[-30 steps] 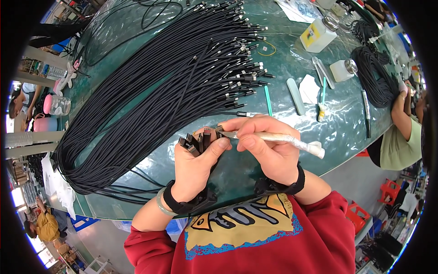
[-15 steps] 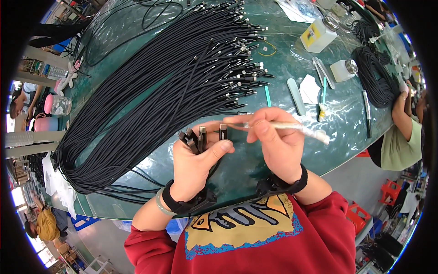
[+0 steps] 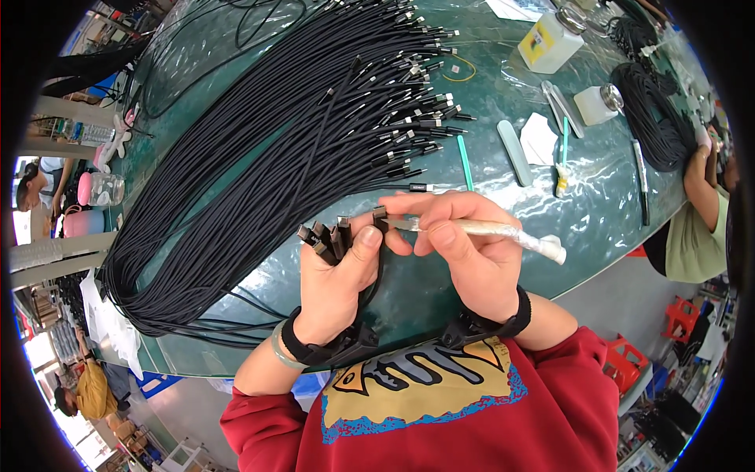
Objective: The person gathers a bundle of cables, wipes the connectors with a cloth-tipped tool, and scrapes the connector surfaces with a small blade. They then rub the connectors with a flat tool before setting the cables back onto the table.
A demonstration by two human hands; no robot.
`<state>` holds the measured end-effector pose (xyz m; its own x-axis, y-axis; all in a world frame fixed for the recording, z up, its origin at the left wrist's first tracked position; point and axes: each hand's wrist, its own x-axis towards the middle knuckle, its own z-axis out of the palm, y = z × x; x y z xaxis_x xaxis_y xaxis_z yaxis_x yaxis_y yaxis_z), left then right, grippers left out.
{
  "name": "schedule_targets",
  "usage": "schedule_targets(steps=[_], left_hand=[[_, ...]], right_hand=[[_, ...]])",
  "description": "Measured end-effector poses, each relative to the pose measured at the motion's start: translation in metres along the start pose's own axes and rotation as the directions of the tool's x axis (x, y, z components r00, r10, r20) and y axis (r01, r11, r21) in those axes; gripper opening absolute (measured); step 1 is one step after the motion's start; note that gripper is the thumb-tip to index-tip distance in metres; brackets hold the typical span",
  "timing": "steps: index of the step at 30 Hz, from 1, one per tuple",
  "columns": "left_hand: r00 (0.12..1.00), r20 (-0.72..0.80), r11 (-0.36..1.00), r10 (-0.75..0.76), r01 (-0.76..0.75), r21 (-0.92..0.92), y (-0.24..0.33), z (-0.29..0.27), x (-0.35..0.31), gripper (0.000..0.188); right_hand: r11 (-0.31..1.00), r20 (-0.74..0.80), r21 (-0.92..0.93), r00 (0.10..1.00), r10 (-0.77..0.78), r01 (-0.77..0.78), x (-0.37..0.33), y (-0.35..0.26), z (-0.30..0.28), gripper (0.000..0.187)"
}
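My left hand [image 3: 336, 289] is closed around several black cable connectors [image 3: 320, 238], their metal plugs pointing up. One connector [image 3: 379, 218] stands apart from that bunch, between the left thumb and fingers. A thin tool [image 3: 511, 233] with a whitish wrapped handle lies in the closed fingers of my right hand [image 3: 481, 263]. Its narrow, flat metal-looking tip meets the side of the single connector; I cannot make out its exact kind. Just beyond the hands, a large looped bundle of black cables [image 3: 228, 149] covers the left of the table, plug ends facing right.
On the green table [image 3: 417, 271] to the right are a grey-green flat strip [image 3: 514, 153], tweezers [image 3: 563, 110], a small brush [image 3: 563, 169], a pen [image 3: 640, 182] and two capped bottles [image 3: 552, 43]. Another cable coil [image 3: 649, 118] lies near a co-worker's arm [image 3: 704, 185].
The tool's tip has come down against the single connector, and the connector has shifted slightly left and tilted. My left thumb has moved left with it. The right hand stays closed on the tool.
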<state>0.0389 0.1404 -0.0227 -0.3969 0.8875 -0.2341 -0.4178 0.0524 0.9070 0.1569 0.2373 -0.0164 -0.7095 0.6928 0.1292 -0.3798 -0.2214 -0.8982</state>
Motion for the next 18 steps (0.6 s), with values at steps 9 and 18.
schedule_targets(steps=[9,18], left_hand=[[1.000,-0.024,1.000,-0.005,0.005,0.003,0.0001,0.0008,-0.0012,0.028],[0.999,-0.041,0.999,0.014,-0.013,0.035,-0.0012,0.0029,-0.0016,0.027]], right_hand=[[1.000,0.023,-0.025,1.000,0.000,0.000,0.0005,0.0003,0.0008,0.017],[0.997,0.035,-0.063,0.999,-0.036,0.038,0.0010,0.0039,0.0003,0.016]])
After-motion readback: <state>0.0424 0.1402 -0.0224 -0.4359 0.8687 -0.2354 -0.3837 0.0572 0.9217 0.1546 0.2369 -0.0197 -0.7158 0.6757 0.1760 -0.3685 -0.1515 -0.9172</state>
